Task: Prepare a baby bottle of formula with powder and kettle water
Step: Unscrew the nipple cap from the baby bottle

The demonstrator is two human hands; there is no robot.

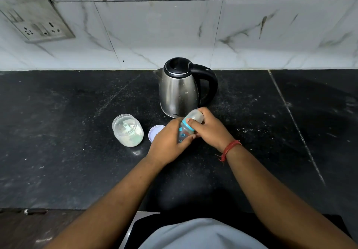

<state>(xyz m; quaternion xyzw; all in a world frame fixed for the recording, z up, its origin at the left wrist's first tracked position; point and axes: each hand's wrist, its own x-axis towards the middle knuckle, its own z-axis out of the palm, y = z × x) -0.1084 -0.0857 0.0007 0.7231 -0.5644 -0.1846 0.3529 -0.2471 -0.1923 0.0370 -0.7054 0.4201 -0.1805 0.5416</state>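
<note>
A small clear baby bottle (184, 131) with a teal collar and a frosted cap is held tilted over the black counter. My left hand (168, 144) wraps its lower body. My right hand (208, 127) grips the collar and cap end. Just behind stands a steel kettle (179, 90) with a black lid and handle, lid closed. To the left an open clear jar (127, 130) holds pale powder and a small scoop. The jar's white lid (155, 132) lies flat between the jar and my left hand.
The black stone counter (67, 132) runs wide to both sides, dusted with specks. A marble-tiled wall (155, 35) rises behind the kettle, with a socket plate (36, 19) at the upper left. The counter's front edge lies near my body.
</note>
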